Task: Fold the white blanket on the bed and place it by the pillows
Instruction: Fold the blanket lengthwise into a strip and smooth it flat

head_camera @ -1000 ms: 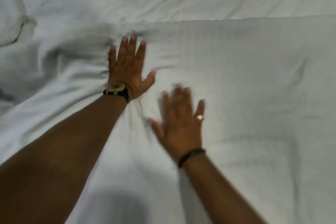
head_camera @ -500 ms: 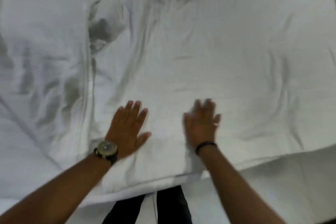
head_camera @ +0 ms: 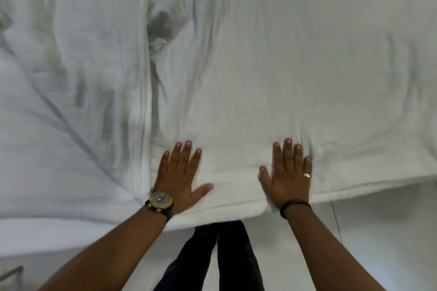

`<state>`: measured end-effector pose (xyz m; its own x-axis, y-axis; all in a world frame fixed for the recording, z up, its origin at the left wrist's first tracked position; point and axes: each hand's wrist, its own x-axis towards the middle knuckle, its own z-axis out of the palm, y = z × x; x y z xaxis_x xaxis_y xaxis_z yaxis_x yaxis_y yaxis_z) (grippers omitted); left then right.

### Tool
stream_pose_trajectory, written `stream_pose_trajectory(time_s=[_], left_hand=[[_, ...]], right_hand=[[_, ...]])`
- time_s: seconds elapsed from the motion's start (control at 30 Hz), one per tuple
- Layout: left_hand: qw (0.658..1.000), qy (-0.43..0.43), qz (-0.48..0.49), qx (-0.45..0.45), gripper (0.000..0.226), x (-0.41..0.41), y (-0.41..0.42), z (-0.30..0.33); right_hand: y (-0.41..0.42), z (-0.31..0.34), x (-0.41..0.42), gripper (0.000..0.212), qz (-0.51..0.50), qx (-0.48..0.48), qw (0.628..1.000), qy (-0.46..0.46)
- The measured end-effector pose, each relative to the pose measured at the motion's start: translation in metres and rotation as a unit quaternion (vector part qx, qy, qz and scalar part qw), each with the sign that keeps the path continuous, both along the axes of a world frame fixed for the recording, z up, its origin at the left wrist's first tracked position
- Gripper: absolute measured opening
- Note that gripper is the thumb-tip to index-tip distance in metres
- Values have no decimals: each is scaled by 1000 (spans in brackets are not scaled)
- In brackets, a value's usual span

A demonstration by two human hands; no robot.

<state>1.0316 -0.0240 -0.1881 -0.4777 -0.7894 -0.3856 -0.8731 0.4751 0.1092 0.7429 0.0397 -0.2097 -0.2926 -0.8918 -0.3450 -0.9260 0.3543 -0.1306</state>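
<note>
The white blanket (head_camera: 295,66) lies spread over the right part of the bed, its folded left edge running down near the middle and its near edge along the bed's front. My left hand (head_camera: 181,172), with a watch on the wrist, presses flat on the blanket's near left corner, fingers apart. Flat on the blanket a little to the right is my right hand (head_camera: 287,172), with a ring and a dark wristband, fingers spread. Neither hand holds anything. No pillows are in view.
Rumpled white bedding (head_camera: 71,90) covers the left part of the bed. The bed's front edge (head_camera: 82,224) runs across the lower frame. My dark trouser legs (head_camera: 220,255) stand against it, on a pale floor (head_camera: 378,231).
Both hands slid back toward me across the blanket to its near edge, and my right hand moved out to the right. The view pulled back, showing the bed's front edge and my legs.
</note>
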Motion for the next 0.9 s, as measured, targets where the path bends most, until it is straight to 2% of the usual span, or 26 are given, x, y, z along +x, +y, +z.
stream_pose_trajectory(time_s=[0.17,0.27,0.4,0.47,0.53,0.57,0.63,0.67,0.73,0.8,0.83,0.87,0.9], left_hand=[[994,-28,-17,105,104,-38,-5,-9],[984,-72,-69,145,113,-21,-27,20],[962,-91,-244,84,120,26,-88,60],[944,-106,-310,33,121,67,-122,81],[918,-120,-378,-29,108,120,-157,93],[909,-123,-393,-59,90,148,-171,96],[919,-95,-369,-104,32,196,-166,103],[926,-82,-349,-118,21,216,-153,100],[942,-99,-312,-71,28,236,-98,89],[950,-144,-276,-23,24,242,-37,100],[953,-158,-256,36,18,244,-14,104],[953,-163,-217,135,17,249,2,100],[952,-160,-187,184,21,256,7,98]], right_hand=[[12,-2,-32,81,-15,54,998,24],[-4,11,-10,82,-40,99,994,16],[-43,34,49,77,-118,122,985,-3],[-58,41,98,74,-104,111,988,-30],[-69,43,158,76,-96,106,988,-58],[-72,45,186,75,-98,97,988,-69],[-74,57,233,75,-87,62,991,-86],[-74,65,256,79,-74,36,992,-97],[-71,76,291,96,-28,2,990,-135],[-64,84,321,114,64,42,985,-153],[-58,86,333,118,106,75,981,-144],[-51,86,340,118,134,103,977,-129],[-44,82,343,113,146,117,975,-115]])
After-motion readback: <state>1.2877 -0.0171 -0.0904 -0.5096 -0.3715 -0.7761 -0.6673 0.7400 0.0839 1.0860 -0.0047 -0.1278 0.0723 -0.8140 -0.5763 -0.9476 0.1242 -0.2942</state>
